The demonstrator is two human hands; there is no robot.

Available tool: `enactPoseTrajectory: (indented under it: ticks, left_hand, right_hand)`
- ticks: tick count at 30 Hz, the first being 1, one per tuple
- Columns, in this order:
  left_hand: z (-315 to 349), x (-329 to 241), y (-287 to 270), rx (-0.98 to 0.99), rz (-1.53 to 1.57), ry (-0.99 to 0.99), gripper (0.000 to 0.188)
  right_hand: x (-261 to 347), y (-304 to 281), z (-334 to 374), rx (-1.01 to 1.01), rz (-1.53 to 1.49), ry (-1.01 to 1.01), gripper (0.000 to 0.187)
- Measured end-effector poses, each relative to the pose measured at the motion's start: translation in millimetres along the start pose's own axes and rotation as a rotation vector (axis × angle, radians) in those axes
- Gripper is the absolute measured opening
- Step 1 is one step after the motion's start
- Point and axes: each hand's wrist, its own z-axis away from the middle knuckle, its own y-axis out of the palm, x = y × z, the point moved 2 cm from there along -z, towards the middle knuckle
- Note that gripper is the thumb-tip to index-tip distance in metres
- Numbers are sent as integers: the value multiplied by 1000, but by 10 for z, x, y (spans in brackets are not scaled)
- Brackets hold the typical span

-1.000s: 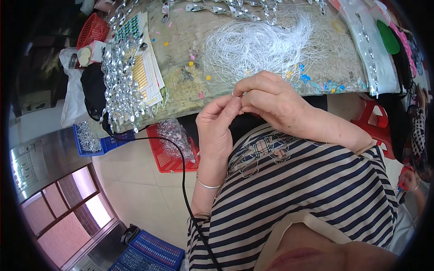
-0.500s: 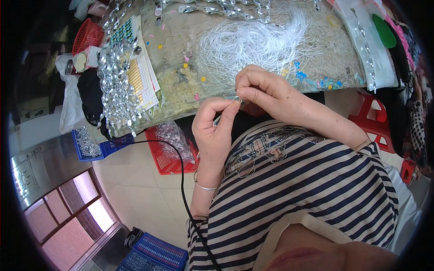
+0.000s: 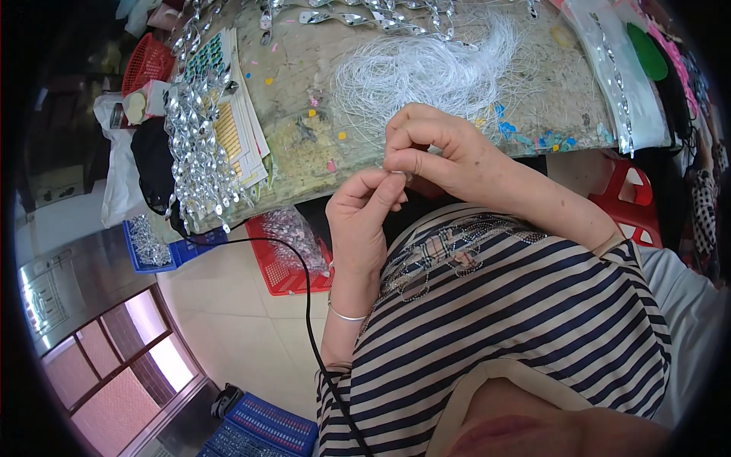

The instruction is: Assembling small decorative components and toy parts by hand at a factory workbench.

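Close together at the table's front edge, both my hands are closed in pinches, fingertips nearly touching. My left hand (image 3: 359, 215) presses thumb against index finger. A tiny whitish thing (image 3: 394, 172) shows at its tips, too small to name. My right hand (image 3: 445, 150) pinches thumb to fingers just above and to the right, its grip hiding what is inside. Beyond the hands lies a loose, tangled heap of shiny white thread (image 3: 419, 76). Twisted silver strips (image 3: 196, 141) hang over the table's left front corner.
The worn table (image 3: 293, 91) carries paper sheets (image 3: 242, 122), more silver strips (image 3: 343, 17) at the back and a plastic sleeve (image 3: 609, 84) at right. Below stand a red basket (image 3: 278, 283) and a blue tray (image 3: 179, 255). A black cable (image 3: 308, 305) runs past my left arm.
My right hand has shifted slightly left and up. The left hand's fingers have turned a little, and the small pale loop between the fingertips shows less now.
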Motion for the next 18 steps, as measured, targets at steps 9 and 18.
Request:
enactPoseTrajectory:
  ticks: [9, 18]
  left_hand:
    - [19, 6, -10, -89, -183, 133, 5]
    - [28, 68, -44, -110, -410, 265, 7]
  right_hand:
    - [140, -76, 116, -91, 172, -104, 7]
    - [108, -48, 156, -116, 345, -179, 8]
